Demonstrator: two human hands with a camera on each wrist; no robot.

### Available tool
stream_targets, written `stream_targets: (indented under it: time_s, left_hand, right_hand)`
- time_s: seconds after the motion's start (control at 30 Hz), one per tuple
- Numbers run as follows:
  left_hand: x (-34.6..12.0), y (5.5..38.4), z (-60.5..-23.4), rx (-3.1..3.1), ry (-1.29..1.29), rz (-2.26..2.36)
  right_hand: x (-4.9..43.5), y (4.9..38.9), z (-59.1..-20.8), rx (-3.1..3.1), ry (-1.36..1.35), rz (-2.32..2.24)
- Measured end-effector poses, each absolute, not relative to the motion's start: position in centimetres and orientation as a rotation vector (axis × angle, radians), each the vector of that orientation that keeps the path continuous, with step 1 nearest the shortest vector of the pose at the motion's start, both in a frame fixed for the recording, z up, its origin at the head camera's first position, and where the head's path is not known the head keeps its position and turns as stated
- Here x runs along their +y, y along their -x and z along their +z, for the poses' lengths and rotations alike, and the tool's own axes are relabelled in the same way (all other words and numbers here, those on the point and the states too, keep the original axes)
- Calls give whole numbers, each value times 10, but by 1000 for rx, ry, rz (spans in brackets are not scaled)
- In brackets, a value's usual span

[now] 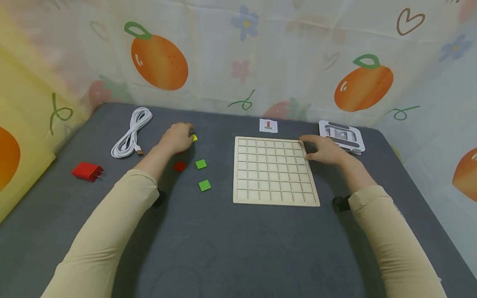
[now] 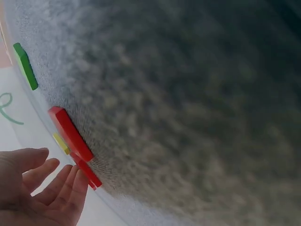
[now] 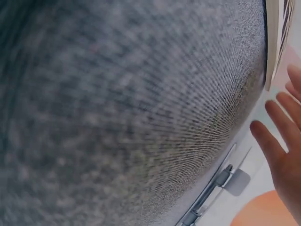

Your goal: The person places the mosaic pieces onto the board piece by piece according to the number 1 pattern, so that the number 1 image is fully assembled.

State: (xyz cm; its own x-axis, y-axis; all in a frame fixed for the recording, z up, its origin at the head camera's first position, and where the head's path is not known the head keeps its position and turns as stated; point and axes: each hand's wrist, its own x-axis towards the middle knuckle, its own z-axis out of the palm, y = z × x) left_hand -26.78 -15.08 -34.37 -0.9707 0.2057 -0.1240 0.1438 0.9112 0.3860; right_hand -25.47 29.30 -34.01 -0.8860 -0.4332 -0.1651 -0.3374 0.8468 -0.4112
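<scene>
My left hand [image 1: 178, 138] reaches low over several small square tiles, its fingers loosely bent beside a yellow tile [image 1: 194, 138]. In the left wrist view, the fingertips are right at a red tile [image 2: 88, 173], with nothing pinched between thumb and fingers. Another red tile [image 1: 180, 166] and two green tiles [image 1: 201, 164] lie nearer to me. At the far right corner of a pale wooden grid board [image 1: 275, 203] is my right hand [image 1: 325, 150], thumb and index finger spread along its edge. The right wrist view shows those fingers extended close to the board's edge [image 3: 272, 47].
A small printed pattern card [image 1: 268, 126] lies behind the board. A white and grey case [image 1: 342, 135] sits behind the right hand. To the left are a coiled white USB cable [image 1: 130, 134] and a red plug adapter [image 1: 87, 171]. A fruit-patterned curtain [image 1: 208, 54] hangs behind the table.
</scene>
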Motion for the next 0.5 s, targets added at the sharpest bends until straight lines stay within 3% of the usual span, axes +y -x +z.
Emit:
stream_targets:
  time_s: [0.5]
  left_hand:
    - [-148,268,-343,2901,-248,524]
  right_hand:
    - [296,256,-342,2462,532,-709]
